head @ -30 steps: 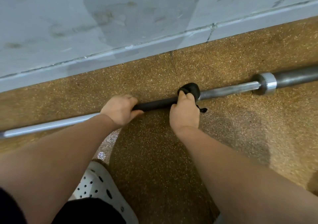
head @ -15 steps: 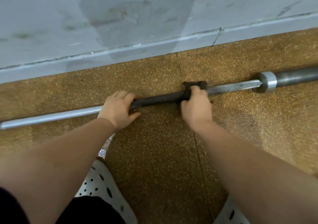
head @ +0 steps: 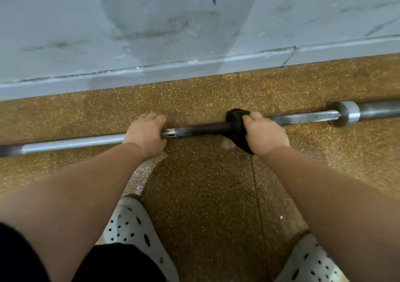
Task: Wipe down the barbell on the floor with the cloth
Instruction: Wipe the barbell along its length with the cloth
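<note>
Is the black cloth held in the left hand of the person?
No, the black cloth is wrapped around the barbell under the right hand, while the left hand grips the bare bar.

Left hand (head: pixel 145 132) grips the barbell (head: pixel 199 128); right hand (head: pixel 266 133) apparently presses the black cloth (head: pixel 236 128) around it.

Black cloth (head: pixel 237 128). Barbell (head: pixel 199 129) dark grey mid-shaft, silver either side, shiny collar (head: pixel 347 116). Floor (head: pixel 205 195) tan-brown with pale speckles. Wall (head: pixel 151 22) light grey, scuffed, possibly stained darker. Shoes (head: pixel 134 227) white with black holes. Black shorts (head: pixel 121 262).
</note>
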